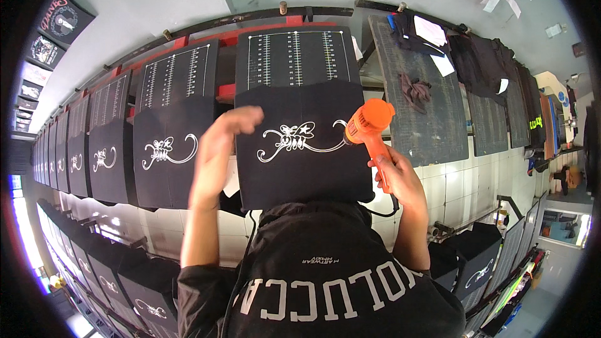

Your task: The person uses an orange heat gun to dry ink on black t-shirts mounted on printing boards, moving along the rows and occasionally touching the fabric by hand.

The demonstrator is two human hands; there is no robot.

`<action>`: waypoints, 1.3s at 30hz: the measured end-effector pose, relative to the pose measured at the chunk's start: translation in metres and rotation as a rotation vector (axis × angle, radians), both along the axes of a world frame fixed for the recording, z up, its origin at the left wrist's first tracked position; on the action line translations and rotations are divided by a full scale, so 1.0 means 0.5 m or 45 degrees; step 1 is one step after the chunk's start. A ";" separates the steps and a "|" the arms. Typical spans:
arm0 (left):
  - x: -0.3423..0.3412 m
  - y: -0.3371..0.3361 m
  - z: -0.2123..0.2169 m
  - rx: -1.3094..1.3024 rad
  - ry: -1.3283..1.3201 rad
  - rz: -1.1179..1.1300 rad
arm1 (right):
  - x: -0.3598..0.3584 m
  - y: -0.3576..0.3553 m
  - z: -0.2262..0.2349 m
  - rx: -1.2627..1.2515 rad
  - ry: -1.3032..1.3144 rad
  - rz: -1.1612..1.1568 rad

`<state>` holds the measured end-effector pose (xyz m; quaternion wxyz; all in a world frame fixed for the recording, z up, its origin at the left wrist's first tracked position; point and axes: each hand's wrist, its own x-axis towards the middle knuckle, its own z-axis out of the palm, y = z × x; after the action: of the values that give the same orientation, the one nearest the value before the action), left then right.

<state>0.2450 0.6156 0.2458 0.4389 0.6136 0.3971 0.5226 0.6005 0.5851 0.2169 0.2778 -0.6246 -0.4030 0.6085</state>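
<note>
Right then, your two hands were well apart, one on each side of the printing board (pixel 282 62) in front of you. Your right hand (pixel 402 179) was closed around the handle of an orange heat gun (pixel 372 126), just off the board's right edge. Its nozzle reached in over that edge, pointing left at the right-hand curl of a white print (pixel 293 139); whether it touched the cloth you could not tell. A black cord (pixel 395 205) hung from the foot of the handle.

Your left hand (pixel 230 128) was open and slightly blurred, its fingers stretched toward the board's left edge; contact with the fabric could not be made out. Between your hands, the black garment (pixel 300 181) covered the lower part of the board, up to its near edge, while ruled white scales showed toward the far edge.

Beyond the left edge stood a neighbouring board (pixel 181 75), dressed in another black garment (pixel 166 191) with a similar print. Past the right edge, a worn board (pixel 432 134) carried a crumpled dark rag (pixel 415 92) near its middle and white sheets (pixel 430 29) by its far right corner.
</note>
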 end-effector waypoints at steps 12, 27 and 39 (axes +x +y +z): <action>0.054 -0.017 -0.448 -0.106 1.430 0.493 | -0.010 0.060 -0.025 0.026 0.098 -0.016; 0.046 -0.086 -0.415 -0.100 1.499 0.102 | -0.085 0.077 0.000 -0.012 0.036 0.031; 0.051 0.003 -0.413 0.048 1.553 -0.047 | -0.119 0.085 -0.004 -0.003 0.021 -0.086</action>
<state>0.2706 0.6171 0.0395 0.1303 0.8168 0.5569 0.0761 0.5408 0.6275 0.2151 0.3007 -0.6331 -0.3787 0.6045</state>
